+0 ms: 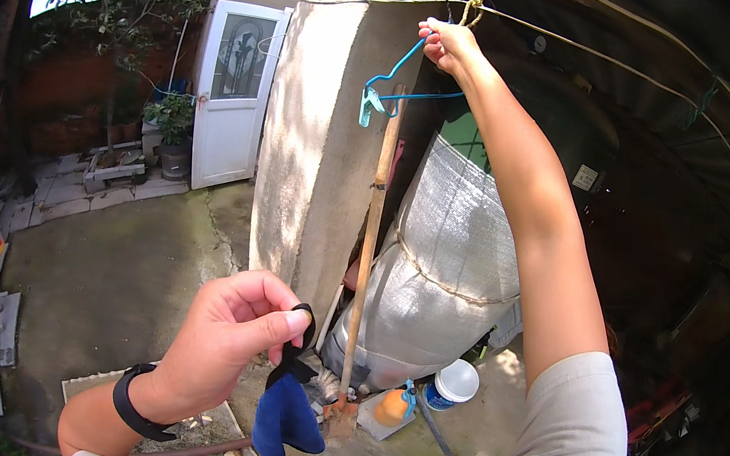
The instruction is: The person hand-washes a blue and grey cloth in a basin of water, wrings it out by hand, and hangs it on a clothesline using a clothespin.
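My left hand [241, 329] pinches the black band of a small blue fabric piece [284, 415] between thumb and fingers. The piece hangs down below the hand in two rounded lobes. Raised high at the upper right, my right hand [450, 46] grips the top of a blue clothes hanger [400, 70]. A light turquoise clothes peg [368, 106] sits on the hanger's left corner. Part of the hanger is hidden behind my right forearm. Right beside that hand, a yellow rope loop [477, 7] hangs from a line.
A concrete pillar [317, 117] rises ahead. Against it leans a wooden-handled shovel [372, 234], beside a roped silver insulation roll [439, 273]. On the ground are an orange spray bottle [392, 407] and a white bucket [457, 381]. A white door [231, 138] stands ajar.
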The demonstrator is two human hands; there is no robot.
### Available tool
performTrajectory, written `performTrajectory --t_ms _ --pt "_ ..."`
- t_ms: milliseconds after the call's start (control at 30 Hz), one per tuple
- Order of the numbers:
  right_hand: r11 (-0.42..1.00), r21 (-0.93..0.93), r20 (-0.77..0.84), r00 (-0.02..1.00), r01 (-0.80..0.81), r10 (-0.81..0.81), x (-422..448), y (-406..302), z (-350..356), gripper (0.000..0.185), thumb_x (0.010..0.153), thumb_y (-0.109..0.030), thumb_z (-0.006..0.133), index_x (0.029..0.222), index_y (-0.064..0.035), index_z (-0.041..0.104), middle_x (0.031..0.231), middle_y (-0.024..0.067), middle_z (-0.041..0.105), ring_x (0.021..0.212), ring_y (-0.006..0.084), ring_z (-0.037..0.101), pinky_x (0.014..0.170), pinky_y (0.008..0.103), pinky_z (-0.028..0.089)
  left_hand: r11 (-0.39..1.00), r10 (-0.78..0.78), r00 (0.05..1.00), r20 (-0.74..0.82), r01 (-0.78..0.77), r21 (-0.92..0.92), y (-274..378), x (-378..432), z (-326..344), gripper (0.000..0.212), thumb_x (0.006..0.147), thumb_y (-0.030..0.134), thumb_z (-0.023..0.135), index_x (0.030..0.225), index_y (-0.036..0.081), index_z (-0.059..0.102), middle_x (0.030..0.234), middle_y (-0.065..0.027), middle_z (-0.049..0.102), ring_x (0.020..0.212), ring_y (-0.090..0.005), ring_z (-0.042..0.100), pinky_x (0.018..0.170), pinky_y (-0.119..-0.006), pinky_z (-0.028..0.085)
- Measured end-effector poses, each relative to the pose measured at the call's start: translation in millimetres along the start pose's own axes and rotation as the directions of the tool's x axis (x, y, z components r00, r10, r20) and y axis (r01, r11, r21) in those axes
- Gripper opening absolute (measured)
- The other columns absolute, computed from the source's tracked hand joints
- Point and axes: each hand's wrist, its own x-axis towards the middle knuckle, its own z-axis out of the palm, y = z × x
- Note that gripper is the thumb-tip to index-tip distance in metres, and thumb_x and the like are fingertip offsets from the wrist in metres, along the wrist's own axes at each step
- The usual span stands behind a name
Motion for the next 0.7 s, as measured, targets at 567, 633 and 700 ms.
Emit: performTrajectory --t_ms 567,633,700 --pt "0.983 0.057 -0.196 0.967 0.174 -0.16 1 38 -17 0.013 0.089 -0.003 0.047 0.082 0.0062 0.052 0.075 0.0178 0.059 0.056 0.0158 0.056 0.048 0.0246 0.049 0.999 -0.023 0.999 -0.047 0.022 -0.027 -1 18 -14 0.005 0.084 0.008 0.063 0.082 0.004 0.059 0.073 -0.002 0.061 0.063 -0.0048 0.052 0.054 -0.019 0.038" --pt "0.994 0.053 -0.13 0.988 0.096 -0.088 -12 31 -32 0.009 0.086 0.002 0.049 0.079 0.0086 0.049 0.073 0.0178 0.056 0.068 0.0268 0.063 0.062 0.0308 0.058 1.0 0.022 1.0 0.0 -0.022 -0.017 -3 31 2 0.006 0.084 0.009 0.062 0.082 0.005 0.058 0.071 -0.0023 0.061 0.059 -0.005 0.051 0.053 -0.019 0.04" --pt "0.985 -0.124 -0.137 0.981 0.119 -0.136 -69 27 -21 0.005 0.084 0.004 0.049 0.083 0.0083 0.049 0.078 0.0146 0.053 0.073 0.0295 0.064 0.064 0.0314 0.058 0.999 0.042 0.999 0.033 -0.042 -0.003 -3 44 15 0.007 0.085 0.011 0.062 0.082 0.006 0.058 0.072 -0.0026 0.061 0.058 -0.005 0.051 0.054 -0.018 0.04"
